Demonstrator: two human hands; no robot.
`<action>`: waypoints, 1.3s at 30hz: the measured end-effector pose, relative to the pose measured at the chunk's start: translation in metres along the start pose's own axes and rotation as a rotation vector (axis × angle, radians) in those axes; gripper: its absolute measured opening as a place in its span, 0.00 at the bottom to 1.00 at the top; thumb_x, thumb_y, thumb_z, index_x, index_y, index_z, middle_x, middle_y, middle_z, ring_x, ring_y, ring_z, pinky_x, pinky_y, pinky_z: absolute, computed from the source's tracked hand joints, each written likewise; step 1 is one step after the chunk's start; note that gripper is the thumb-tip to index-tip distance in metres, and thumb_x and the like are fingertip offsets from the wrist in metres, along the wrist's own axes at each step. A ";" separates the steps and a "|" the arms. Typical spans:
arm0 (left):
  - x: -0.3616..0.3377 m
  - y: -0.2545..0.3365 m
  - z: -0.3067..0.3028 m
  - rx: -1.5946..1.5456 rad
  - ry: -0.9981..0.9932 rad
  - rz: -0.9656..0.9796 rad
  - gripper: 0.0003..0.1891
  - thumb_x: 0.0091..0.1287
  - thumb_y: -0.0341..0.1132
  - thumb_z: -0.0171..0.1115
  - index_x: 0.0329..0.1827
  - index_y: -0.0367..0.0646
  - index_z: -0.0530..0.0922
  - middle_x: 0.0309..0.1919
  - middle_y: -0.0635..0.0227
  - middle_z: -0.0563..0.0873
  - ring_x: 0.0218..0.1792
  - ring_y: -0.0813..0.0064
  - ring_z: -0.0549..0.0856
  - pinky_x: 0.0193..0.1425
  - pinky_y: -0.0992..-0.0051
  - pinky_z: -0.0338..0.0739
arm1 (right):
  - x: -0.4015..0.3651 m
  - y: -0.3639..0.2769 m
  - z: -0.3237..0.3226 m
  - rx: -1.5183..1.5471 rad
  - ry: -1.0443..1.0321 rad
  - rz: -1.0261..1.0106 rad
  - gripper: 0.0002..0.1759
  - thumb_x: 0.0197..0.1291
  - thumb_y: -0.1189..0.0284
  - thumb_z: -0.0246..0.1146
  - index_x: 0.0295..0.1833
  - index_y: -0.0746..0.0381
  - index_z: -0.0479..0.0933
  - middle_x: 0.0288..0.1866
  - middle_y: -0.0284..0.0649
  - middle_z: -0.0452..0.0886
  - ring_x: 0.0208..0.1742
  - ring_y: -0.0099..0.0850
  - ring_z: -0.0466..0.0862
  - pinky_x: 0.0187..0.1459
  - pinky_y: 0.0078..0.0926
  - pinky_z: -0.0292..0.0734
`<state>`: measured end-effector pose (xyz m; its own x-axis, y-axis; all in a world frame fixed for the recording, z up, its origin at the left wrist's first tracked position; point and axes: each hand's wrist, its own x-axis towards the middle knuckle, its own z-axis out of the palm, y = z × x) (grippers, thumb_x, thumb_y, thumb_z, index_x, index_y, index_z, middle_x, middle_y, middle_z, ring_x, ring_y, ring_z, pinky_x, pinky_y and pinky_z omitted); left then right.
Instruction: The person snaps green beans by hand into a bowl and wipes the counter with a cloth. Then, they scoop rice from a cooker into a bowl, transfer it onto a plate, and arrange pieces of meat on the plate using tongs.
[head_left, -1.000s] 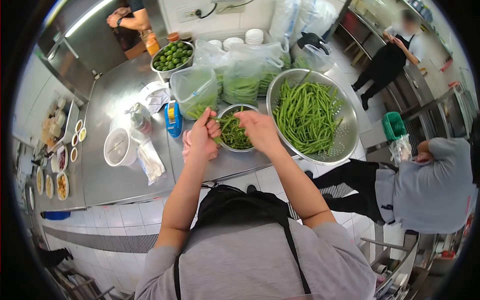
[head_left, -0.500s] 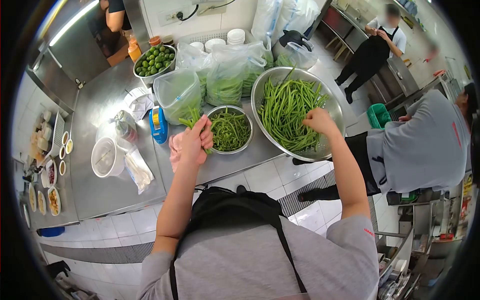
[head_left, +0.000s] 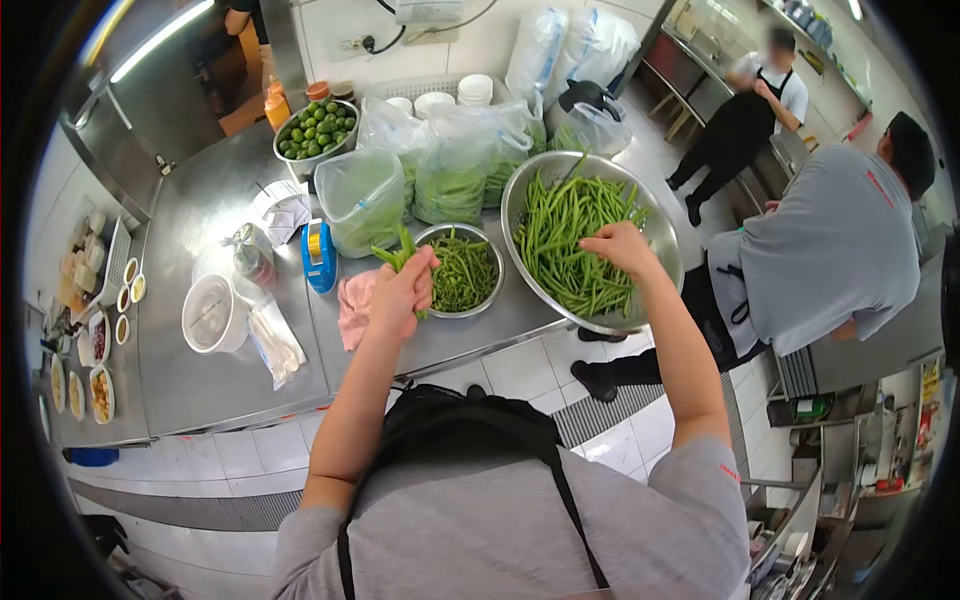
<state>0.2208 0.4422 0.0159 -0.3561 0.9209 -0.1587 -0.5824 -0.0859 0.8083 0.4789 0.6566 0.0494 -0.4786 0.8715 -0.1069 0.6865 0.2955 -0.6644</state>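
Observation:
My left hand (head_left: 405, 290) is closed round a small bunch of green beans (head_left: 396, 254), with the ends sticking out above and below the fist. Just right of it stands a smaller steel bowl (head_left: 497, 290) with short, trimmed bean pieces (head_left: 462, 268). Over the large steel colander (head_left: 672, 262), my right hand (head_left: 622, 248) has its fingers drawn together at the top of a heap of long green beans (head_left: 565, 235). Whatever lies between those fingertips is too small to make out. A pink cloth (head_left: 355, 308) lies beside my left wrist.
Behind the bowls stand filled plastic bags (head_left: 450, 170) and a bowl of limes (head_left: 318, 130). A blue tape dispenser (head_left: 319, 260) and a white tub (head_left: 212, 315) are on the left. A co-worker in grey (head_left: 830, 240) stands close on my right; another person (head_left: 745, 115) is farther back.
My right hand has shifted a little left over the heap of beans. My left hand still grips its bunch, slightly lower. The co-worker in grey has turned and moved.

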 end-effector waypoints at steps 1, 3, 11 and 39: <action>0.002 0.005 0.008 -0.004 0.002 0.017 0.11 0.64 0.40 0.57 0.30 0.41 0.76 0.11 0.80 0.65 0.11 0.89 0.60 0.15 0.84 0.52 | -0.002 -0.010 -0.010 -0.005 0.002 -0.017 0.15 0.44 0.65 0.69 0.23 0.68 0.78 0.16 0.34 0.73 0.15 0.20 0.68 0.16 0.20 0.59; 0.007 0.010 0.038 0.411 0.080 0.132 0.12 0.61 0.41 0.60 0.34 0.39 0.80 0.15 0.76 0.73 0.12 0.86 0.65 0.16 0.84 0.56 | -0.007 -0.022 -0.024 0.130 0.004 0.083 0.15 0.45 0.65 0.69 0.23 0.68 0.78 0.16 0.34 0.73 0.15 0.20 0.68 0.17 0.20 0.61; 0.080 -0.009 0.142 0.995 -0.448 0.341 0.14 0.57 0.39 0.63 0.38 0.35 0.80 0.27 0.71 0.83 0.29 0.77 0.79 0.35 0.77 0.71 | -0.004 -0.042 -0.026 0.730 -0.035 0.085 0.10 0.51 0.70 0.66 0.24 0.62 0.73 0.16 0.28 0.69 0.11 0.16 0.62 0.13 0.14 0.52; -0.029 0.067 0.027 0.471 -0.048 0.102 0.08 0.62 0.36 0.60 0.30 0.40 0.78 0.23 0.75 0.79 0.22 0.89 0.72 0.20 0.85 0.61 | -0.055 -0.151 0.073 0.249 0.475 -0.876 0.17 0.49 0.81 0.63 0.48 0.62 0.74 0.32 0.34 0.72 0.26 0.21 0.72 0.25 0.15 0.65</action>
<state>0.2121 0.4200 0.0899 -0.3539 0.9341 -0.0479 -0.1481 -0.0054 0.9890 0.3619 0.5352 0.1020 -0.4536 0.4700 0.7572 0.0411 0.8598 -0.5090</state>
